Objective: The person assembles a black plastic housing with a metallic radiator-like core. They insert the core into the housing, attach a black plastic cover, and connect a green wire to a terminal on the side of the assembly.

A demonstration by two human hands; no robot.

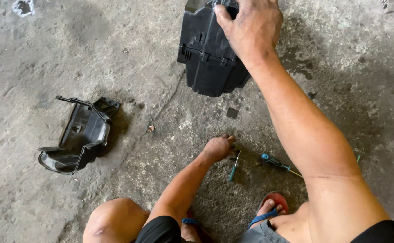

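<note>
My right hand (250, 28) reaches far forward and grips the top of a large black plastic cover (208, 54) that stands tilted on the concrete floor. My left hand (218, 147) rests low on the floor with its fingers curled; I cannot tell if it holds something small. A teal-handled tool (234, 167) lies right beside its fingers. A blue-handled screwdriver (275, 163) lies just to the right, partly hidden under my right forearm.
A second black plastic housing (81, 135) lies on its side at the left. A small dark square piece (232, 113) and a tiny bit of debris (151, 128) sit on the stained concrete. My knees and red sandals (274, 202) fill the bottom.
</note>
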